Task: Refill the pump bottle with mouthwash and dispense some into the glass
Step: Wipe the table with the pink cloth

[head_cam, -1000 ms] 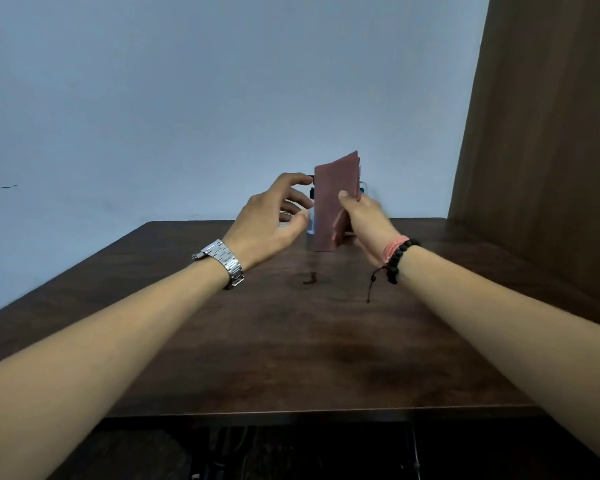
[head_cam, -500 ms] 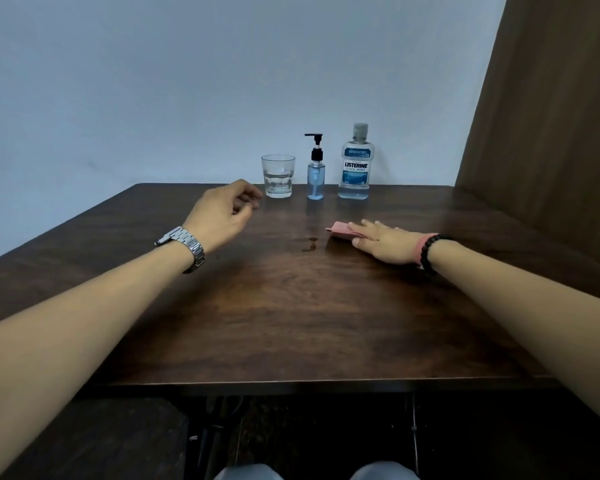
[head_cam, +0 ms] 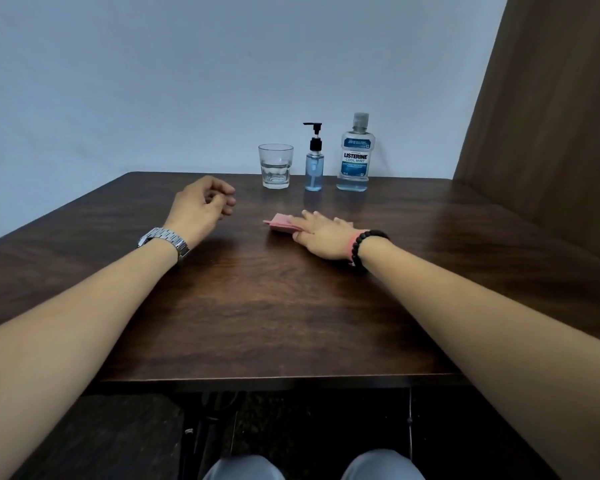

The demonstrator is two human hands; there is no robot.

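i read this as the very start: nothing of the refill is under way yet. my right hand (head_cam: 321, 233) lies flat, fingers straight, pressing a pink folded cloth (head_cam: 280, 226) onto the tabletop (head_cam: 257, 306), its grip released. my left hand (head_cam: 201, 206) hovers just above the wood, fingers loosely curled and grasping nothing. the task's things stand in a row at the far edge: the glass (head_cam: 275, 165) on the left, the pump bottle (head_cam: 314, 161) with blue liquid just beside it, and the listerine mouthwash bottle (head_cam: 355, 154) to the right, cap on. next, i judge, one hand must reach forward for the pump bottle and the other unscrew its black pump head (head_cam: 314, 133), holding the body upright.
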